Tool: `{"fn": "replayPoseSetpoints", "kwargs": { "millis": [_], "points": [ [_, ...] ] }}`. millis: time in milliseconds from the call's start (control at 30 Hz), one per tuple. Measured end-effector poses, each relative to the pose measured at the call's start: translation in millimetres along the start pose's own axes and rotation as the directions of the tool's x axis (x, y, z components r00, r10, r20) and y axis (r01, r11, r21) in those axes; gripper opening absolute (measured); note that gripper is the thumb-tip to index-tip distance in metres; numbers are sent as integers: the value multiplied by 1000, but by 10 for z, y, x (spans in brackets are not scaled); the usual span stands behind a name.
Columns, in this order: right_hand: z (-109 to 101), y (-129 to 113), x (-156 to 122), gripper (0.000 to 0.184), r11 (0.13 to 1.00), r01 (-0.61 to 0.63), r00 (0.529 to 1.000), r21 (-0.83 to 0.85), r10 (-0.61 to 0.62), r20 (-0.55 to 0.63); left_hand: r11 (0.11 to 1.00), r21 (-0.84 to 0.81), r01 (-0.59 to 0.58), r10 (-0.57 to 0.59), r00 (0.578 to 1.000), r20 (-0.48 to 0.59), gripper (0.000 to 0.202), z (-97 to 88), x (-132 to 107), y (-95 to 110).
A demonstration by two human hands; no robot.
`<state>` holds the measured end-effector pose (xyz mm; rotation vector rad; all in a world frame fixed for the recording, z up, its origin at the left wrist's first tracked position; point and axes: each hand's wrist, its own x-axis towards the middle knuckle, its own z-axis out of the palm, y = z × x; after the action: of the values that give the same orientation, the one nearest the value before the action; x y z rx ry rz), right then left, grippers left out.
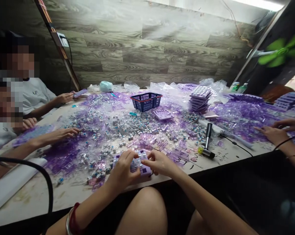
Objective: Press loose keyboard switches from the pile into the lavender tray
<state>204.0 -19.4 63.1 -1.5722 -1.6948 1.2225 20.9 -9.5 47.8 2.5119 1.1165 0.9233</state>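
Note:
A lilac plastic tray (144, 169) with small square slots lies at the near edge of the table, partly filled with small switch-like parts. My left hand (122, 171) rests on its left side, fingers curled and pinching a small part over the slots. My right hand (159, 162) sits at the tray's right side, fingers closed on another small piece that I cannot make out. Loose grey and teal parts (127, 125) and clear purple plastic pieces (64, 156) cover the table beyond the tray.
A blue basket (146, 101) stands mid-table, an empty lilac tray (163, 114) beside it, stacked trays (200, 98) to the right. A small mallet (207, 143) lies right of my hands. Other people's hands reach in at left (64, 133) and right (272, 133). A black cable (45, 176) crosses left.

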Motion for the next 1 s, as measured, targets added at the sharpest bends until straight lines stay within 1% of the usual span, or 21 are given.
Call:
{"fn": "replayPoseSetpoints", "kwargs": {
  "millis": [100,167,233,300,333,367,433,467,600,667,733,767,800,833,867,900,933,1000],
  "points": [
    [27,-79,-31,26,1000,0,999,22,1,-49,998,53,-18,23,996,-85,28,26,-46,-40],
    [69,-117,-47,21,991,-31,998,133,38,-47,997,78,-23,33,991,-127,26,29,-73,-50],
    [119,-132,-51,19,948,-73,997,311,67,31,995,95,-25,40,987,-154,24,23,-94,-38],
    [163,-124,-42,19,871,-127,987,474,67,143,995,102,-21,38,985,-166,23,14,-103,-11],
    [179,-115,-33,20,843,-149,982,516,64,179,995,101,-17,34,985,-167,22,10,-101,5],
    [191,-105,-22,21,833,-163,978,528,66,197,995,95,-12,27,986,-163,22,6,-95,22],
    [204,-88,4,24,824,-181,977,536,87,197,997,72,-7,18,988,-151,23,1,-76,50],
    [208,-82,17,25,835,-177,979,521,93,184,998,57,-8,16,989,-148,25,-1,-66,61],
    [212,-78,51,23,893,-129,988,430,79,133,1000,13,-14,16,991,-134,29,3,-41,75],
    [186,-84,49,16,936,-92,991,341,54,119,1000,-8,-15,14,993,-114,30,11,-41,62],
    [120,-95,36,10,973,-72,989,219,41,143,999,-36,-8,4,996,-94,29,19,-44,45],
    [70,-100,27,12,987,-68,986,148,44,162,999,-52,-2,-2,996,-88,28,21,-46,38],
    [7,-104,18,19,996,-65,986,62,54,160,998,-67,2,-8,996,-87,26,22,-48,34],
    [-65,-104,10,26,998,-60,990,-35,64,127,997,-83,3,-10,996,-87,24,20,-48,32],
    [-146,-99,5,31,989,-58,996,-137,66,58,995,-98,6,-14,996,-86,22,17,-48,35],
    [-233,-85,4,34,969,-65,998,-239,58,-38,994,-113,7,-17,996,-85,20,11,-46,40],
    [-323,-61,7,34,939,-88,988,-333,39,-151,992,-127,8,-18,997,-77,17,4,-43,47],
    [-497,19,26,27,872,-173,934,-458,-2,-357,988,-153,18,-26,999,-48,13,-17,-34,68]
  ]
}}
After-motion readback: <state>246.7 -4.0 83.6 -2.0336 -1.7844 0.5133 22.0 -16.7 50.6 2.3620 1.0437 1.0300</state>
